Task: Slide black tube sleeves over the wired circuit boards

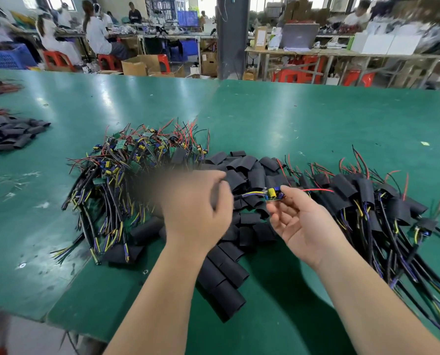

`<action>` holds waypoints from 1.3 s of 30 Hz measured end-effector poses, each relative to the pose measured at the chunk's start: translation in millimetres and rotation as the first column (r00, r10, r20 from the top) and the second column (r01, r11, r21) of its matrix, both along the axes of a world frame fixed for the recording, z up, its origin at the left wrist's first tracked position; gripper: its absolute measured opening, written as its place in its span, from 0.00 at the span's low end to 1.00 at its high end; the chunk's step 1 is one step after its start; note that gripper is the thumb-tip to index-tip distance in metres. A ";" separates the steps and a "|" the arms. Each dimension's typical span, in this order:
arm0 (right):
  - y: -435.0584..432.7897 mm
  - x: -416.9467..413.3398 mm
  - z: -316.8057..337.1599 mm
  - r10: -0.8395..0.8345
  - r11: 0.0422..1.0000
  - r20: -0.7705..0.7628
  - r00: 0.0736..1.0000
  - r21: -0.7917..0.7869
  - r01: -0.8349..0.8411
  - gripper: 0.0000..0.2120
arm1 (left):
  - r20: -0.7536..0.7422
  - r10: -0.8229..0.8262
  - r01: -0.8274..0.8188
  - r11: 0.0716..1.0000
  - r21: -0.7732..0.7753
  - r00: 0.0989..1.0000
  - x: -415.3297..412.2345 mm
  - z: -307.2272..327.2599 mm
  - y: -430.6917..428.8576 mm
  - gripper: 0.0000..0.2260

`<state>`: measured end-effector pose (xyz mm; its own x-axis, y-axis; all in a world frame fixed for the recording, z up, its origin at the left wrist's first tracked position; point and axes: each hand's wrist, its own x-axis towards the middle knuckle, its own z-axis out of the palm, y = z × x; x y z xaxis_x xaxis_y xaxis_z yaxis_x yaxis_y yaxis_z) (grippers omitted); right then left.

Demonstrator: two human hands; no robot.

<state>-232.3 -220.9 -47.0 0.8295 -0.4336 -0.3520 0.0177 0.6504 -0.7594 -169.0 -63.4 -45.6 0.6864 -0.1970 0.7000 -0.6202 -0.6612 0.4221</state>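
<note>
Yellow-capped board [274, 195]: pinched at thumb and fingertip of right hand [301, 221], its other fingers loosely spread.
Left hand [196, 203]: fingers curled, blurred; grip unclear.
Black sleeves [239, 172]: loose heap beneath both hands.
Bare boards [134, 160]: tangled pile at left.
Sleeved boards [362, 193]: pile at right.

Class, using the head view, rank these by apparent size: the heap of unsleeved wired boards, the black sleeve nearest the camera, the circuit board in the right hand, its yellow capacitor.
1. heap of unsleeved wired boards
2. black sleeve, though nearness to the camera enlarges it
3. circuit board in the right hand
4. yellow capacitor
</note>
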 end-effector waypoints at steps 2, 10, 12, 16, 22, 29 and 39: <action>5.2 0.8 -1.7 0.024 1.000 0.037 0.999 -0.002 -0.024 0.09 | -0.031 -0.218 0.220 0.966 0.137 0.976 -2.6 -3.0 -8.5 0.14; -7.4 6.1 -0.1 0.229 0.972 0.130 0.965 -0.087 -0.219 0.14 | -0.132 -0.178 0.206 0.945 0.253 0.975 2.4 -20.4 -15.1 0.16; -8.1 15.3 3.0 0.245 0.907 0.024 0.969 -0.358 -0.220 0.17 | -0.147 -0.142 0.176 0.951 0.253 0.979 2.7 -21.1 -12.8 0.12; -13.3 46.4 -0.4 -0.041 0.214 -0.217 0.975 -0.955 -0.204 0.10 | -0.181 -0.099 0.141 0.961 0.238 0.978 5.4 -23.6 -13.4 0.12; -19.1 89.0 -12.8 -0.394 -0.132 -0.510 0.765 -0.792 -0.596 0.22 | -0.175 -0.079 0.109 0.979 0.171 0.981 10.2 -28.3 -13.1 0.09; -14.9 78.9 -13.1 -0.225 0.068 -0.122 0.967 -0.992 -0.109 0.22 | -0.155 -0.109 0.121 0.990 0.070 0.982 11.6 -28.5 -10.3 0.11; -29.7 10.0 -9.7 0.025 0.816 -0.049 0.998 -0.576 -0.049 0.18 | -0.144 -0.144 0.149 0.988 0.028 0.979 15.1 -30.2 -8.0 0.12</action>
